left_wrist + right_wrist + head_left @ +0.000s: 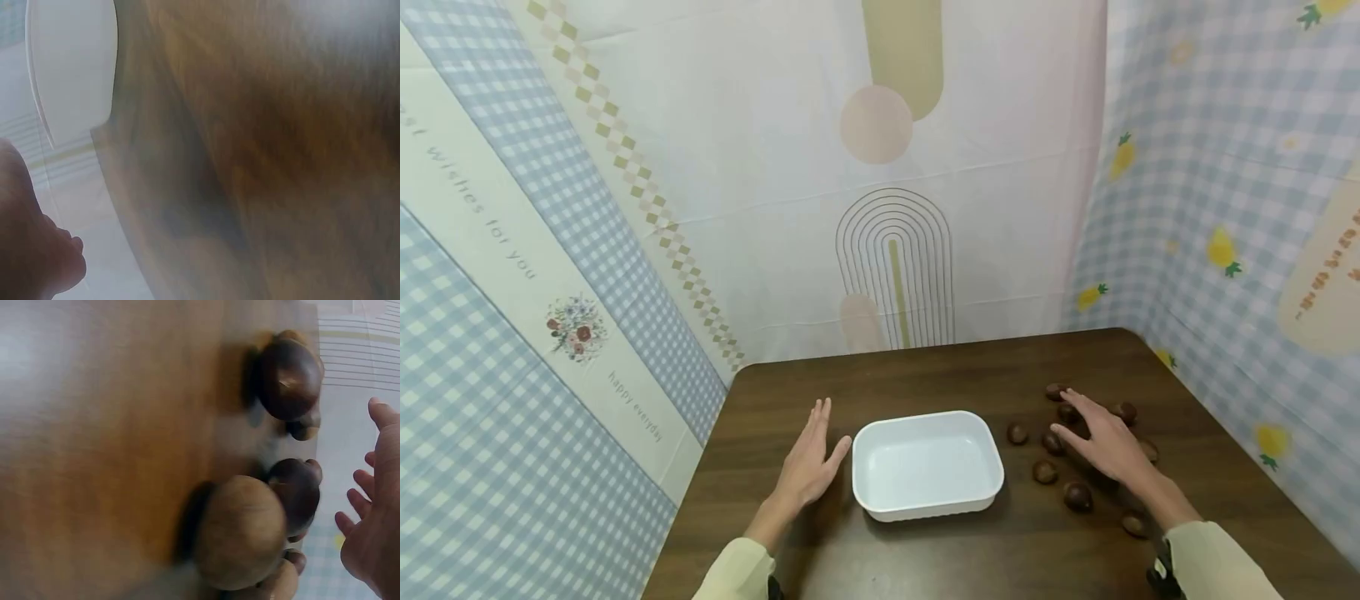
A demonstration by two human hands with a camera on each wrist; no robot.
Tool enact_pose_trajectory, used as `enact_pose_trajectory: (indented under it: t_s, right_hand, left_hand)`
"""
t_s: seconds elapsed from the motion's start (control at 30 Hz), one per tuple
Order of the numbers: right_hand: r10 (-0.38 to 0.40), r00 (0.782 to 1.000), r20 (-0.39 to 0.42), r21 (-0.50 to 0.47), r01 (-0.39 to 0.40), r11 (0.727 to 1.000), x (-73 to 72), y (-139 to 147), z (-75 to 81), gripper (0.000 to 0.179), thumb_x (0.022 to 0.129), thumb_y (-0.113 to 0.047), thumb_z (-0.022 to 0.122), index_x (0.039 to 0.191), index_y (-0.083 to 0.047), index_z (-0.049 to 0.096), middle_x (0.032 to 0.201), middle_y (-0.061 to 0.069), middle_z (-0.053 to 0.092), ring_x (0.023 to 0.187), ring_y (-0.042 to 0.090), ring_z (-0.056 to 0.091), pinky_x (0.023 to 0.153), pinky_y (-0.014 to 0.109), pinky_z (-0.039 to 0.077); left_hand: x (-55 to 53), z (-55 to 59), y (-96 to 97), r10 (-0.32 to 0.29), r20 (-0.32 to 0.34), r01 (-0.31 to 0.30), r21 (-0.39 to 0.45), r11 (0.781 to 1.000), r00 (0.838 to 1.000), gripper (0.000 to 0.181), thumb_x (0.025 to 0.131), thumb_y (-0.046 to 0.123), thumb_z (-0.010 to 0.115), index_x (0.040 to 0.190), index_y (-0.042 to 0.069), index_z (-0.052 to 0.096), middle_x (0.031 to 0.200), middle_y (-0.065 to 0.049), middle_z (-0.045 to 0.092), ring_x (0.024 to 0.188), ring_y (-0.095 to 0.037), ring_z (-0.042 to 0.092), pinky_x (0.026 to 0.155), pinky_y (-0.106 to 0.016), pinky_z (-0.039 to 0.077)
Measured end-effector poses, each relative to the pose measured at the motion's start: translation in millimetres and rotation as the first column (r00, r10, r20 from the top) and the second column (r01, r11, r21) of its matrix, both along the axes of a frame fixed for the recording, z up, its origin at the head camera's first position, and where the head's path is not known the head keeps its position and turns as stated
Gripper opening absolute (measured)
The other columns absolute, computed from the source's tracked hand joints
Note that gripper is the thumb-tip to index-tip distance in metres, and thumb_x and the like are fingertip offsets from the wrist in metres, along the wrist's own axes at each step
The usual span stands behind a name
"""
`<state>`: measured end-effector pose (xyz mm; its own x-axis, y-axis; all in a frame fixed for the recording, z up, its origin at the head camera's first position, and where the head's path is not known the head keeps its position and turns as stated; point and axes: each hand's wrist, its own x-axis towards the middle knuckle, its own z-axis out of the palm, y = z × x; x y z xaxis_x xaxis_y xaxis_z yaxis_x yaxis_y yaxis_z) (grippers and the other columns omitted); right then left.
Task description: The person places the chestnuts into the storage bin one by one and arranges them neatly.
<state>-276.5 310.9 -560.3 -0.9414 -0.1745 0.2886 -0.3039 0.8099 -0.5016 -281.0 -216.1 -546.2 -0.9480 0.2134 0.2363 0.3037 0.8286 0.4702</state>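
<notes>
A white rectangular dish (925,510) with rounded corners stands on the table, its pale inside in view. Just left of it is my left hand (808,462), fingers straight and thumb apart, holding nothing; in the left wrist view part of this hand (34,244) appears below the dish (75,69). To the dish's right, brown chestnuts (1077,497) lie scattered. My right hand (1107,442) hovers over them with spread fingers and grips none. The right wrist view brings a dark chestnut (289,381) and a lighter one (240,534) up close.
The dark wooden table (880,383) has rounded far corners. A printed cloth (760,267) hangs behind it, with blue checked cloth (1195,192) along the right and more at the left.
</notes>
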Motion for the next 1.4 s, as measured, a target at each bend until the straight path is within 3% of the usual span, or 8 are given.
enact_pose_trajectory:
  t_s: [0.27, 0.5, 0.83, 1.2, 1.4]
  right_hand:
    - [0.034, 0.992, -0.119, -0.045, -0.040, 0.998, 14.0, -5, -19.3, 0.059, 0.098, -0.034, 0.078, 0.146, -0.003, 0.061, 0.148, 0.025, 0.058, 0.133, 0.051, 0.053, 0.100, 0.071, 0.043]
    - [0.108, 0.980, -0.165, 0.001, -0.109, 0.994, 23.4, -15, -24.1, 0.040, 0.091, -0.023, 0.085, 0.127, -0.009, 0.075, 0.122, 0.006, 0.075, 0.109, 0.033, 0.070, 0.088, 0.057, 0.056]
    - [0.177, 0.984, 0.029, 0.027, -0.177, 0.984, 26.0, -25, -23.7, 0.038, 0.090, -0.024, 0.086, 0.124, -0.010, 0.076, 0.123, 0.010, 0.075, 0.115, 0.038, 0.069, 0.092, 0.056, 0.056]
    - [0.194, 0.981, 0.028, 0.040, -0.195, 0.980, 26.9, -28, -23.6, 0.037, 0.086, -0.022, 0.089, 0.120, -0.012, 0.078, 0.117, 0.005, 0.076, 0.109, 0.033, 0.071, 0.088, 0.051, 0.058]
    - [0.200, 0.979, 0.033, 0.021, -0.201, 0.979, 24.6, -29, -23.0, 0.036, 0.085, -0.019, 0.090, 0.119, -0.011, 0.079, 0.116, 0.004, 0.077, 0.109, 0.033, 0.072, 0.088, 0.050, 0.058]
  left_hand:
    - [13.7, -7.8, 19.3, -0.009, 0.031, 0.004, 0.154, 0.988, 0.999, 0.079, 0.110, 0.043, 0.052, 0.171, 0.006, 0.016, 0.176, -0.013, 0.015, 0.159, -0.036, 0.023, 0.121, -0.062, 0.030]
    - [24.8, -11.4, 33.2, -0.014, 0.090, -0.006, 0.223, 0.975, 0.996, 0.076, 0.112, 0.040, 0.050, 0.171, 0.008, 0.015, 0.176, -0.012, 0.017, 0.157, -0.036, 0.028, 0.121, -0.060, 0.029]
    - [35.4, -18.7, 39.6, -0.031, 0.079, 0.011, 0.242, 0.970, 0.996, 0.076, 0.111, 0.043, 0.049, 0.170, 0.004, 0.020, 0.173, -0.017, 0.027, 0.149, -0.043, 0.041, 0.117, -0.061, 0.036]
    - [39.9, -26.2, 42.2, -0.069, 0.094, 0.040, 0.281, 0.959, 0.993, 0.067, 0.113, 0.029, 0.047, 0.169, 0.002, 0.021, 0.173, -0.017, 0.027, 0.153, -0.038, 0.037, 0.120, -0.059, 0.032]
    - [42.2, -31.8, 43.2, -0.060, 0.101, 0.028, 0.291, 0.956, 0.993, 0.064, 0.112, 0.018, 0.047, 0.168, 0.000, 0.021, 0.169, -0.021, 0.032, 0.151, -0.040, 0.038, 0.120, -0.060, 0.031]
